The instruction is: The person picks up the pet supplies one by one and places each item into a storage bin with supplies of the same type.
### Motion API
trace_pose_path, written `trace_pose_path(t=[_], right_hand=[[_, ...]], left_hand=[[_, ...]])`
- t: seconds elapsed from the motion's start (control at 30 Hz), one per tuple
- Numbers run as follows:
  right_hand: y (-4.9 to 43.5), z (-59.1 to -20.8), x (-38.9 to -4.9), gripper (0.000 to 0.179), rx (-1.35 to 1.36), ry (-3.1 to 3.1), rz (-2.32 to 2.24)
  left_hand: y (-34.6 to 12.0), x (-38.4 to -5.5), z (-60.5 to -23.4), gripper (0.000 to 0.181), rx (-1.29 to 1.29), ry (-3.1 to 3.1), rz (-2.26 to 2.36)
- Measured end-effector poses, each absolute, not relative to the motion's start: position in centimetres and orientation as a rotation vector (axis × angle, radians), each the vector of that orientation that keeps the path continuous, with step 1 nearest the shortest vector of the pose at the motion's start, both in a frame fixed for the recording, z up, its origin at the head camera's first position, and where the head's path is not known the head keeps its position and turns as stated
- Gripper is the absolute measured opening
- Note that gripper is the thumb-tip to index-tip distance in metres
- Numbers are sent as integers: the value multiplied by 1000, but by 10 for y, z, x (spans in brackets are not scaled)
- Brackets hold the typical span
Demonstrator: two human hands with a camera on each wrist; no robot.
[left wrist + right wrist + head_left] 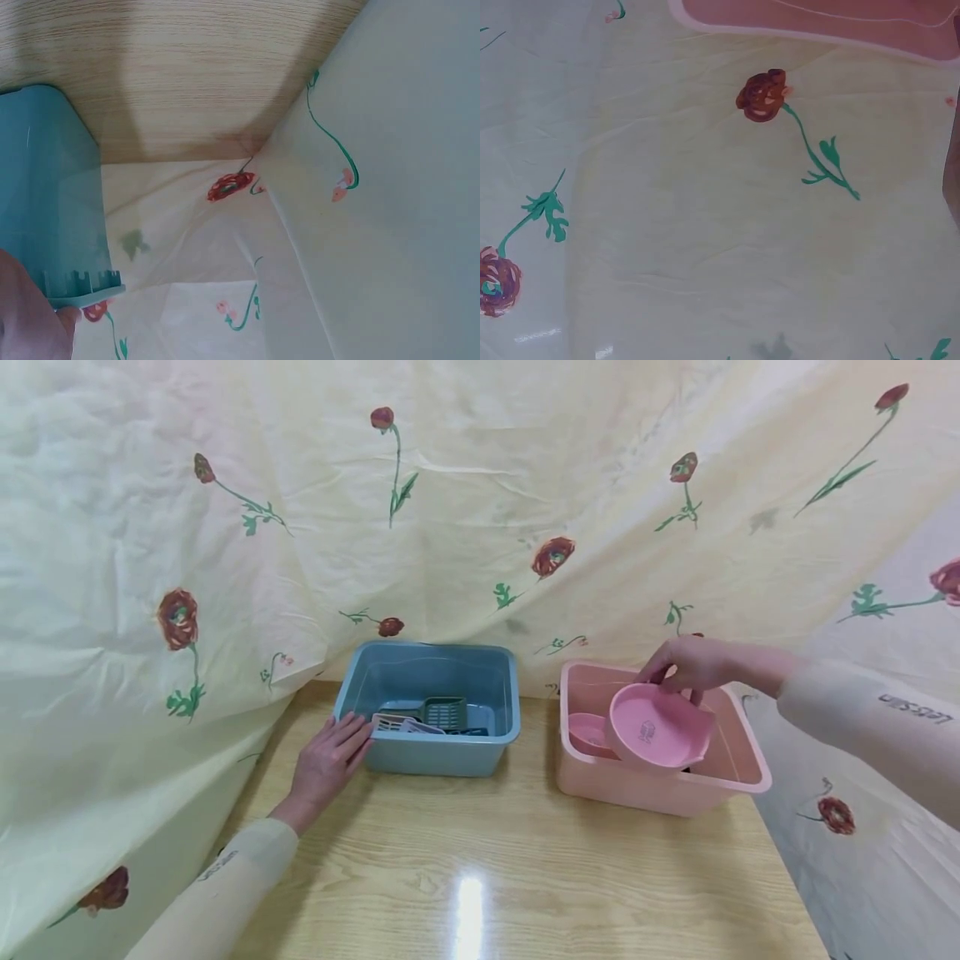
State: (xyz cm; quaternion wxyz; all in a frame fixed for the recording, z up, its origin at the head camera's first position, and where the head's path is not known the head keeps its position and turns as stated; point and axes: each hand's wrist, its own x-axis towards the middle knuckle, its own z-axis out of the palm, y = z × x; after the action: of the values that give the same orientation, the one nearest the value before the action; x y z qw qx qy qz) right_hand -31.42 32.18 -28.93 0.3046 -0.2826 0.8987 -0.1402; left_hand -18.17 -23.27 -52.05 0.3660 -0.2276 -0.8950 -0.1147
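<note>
My right hand [692, 665] grips the upper edge of a round pink bowl [651, 727] with a pointed rim. The bowl is tilted, its inside facing me, over the pink bin [637, 789]. A second pink bowl [588, 731] lies at the left inside that bin; the held bowl hides part of the contents. My left hand [327, 762] rests with extended fingers on the near left rim of the blue bin [431, 753]. Inside the blue bin are a dark green slotted litter scoop [446, 714] and a pale slotted scoop [392, 722], with others partly hidden by the rim.
Both bins stand towards the back of a wooden table [420, 852], a gap between them. A flower-printed cloth [465, 527] hangs behind and along both sides. In the right wrist view, mostly this cloth and the pink bin's rim [795, 36] show.
</note>
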Motion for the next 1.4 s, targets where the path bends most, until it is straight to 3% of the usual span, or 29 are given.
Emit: trace_pose_path(t=[0.07,0.17,0.3,0.7,1.4], right_hand=[[321,-291,-321,34,-722,2373,-371],[320,-297,-332,36,-709,2350,-371],[321,-307,-345,38,-695,2332,-362],[310,-353,-374,35,-636,2346,-362],[298,-408,-387,40,-493,2338,-372]], left_hand=[[-234,-181,-519,48,-589,-2289,-301],[-237,-181,-519,34,-603,-2265,-310],[-239,-182,-521,64,-621,-2241,-309],[-240,-178,-524,68,-589,-2247,-290],[-230,-181,-520,69,-590,-2312,-284]])
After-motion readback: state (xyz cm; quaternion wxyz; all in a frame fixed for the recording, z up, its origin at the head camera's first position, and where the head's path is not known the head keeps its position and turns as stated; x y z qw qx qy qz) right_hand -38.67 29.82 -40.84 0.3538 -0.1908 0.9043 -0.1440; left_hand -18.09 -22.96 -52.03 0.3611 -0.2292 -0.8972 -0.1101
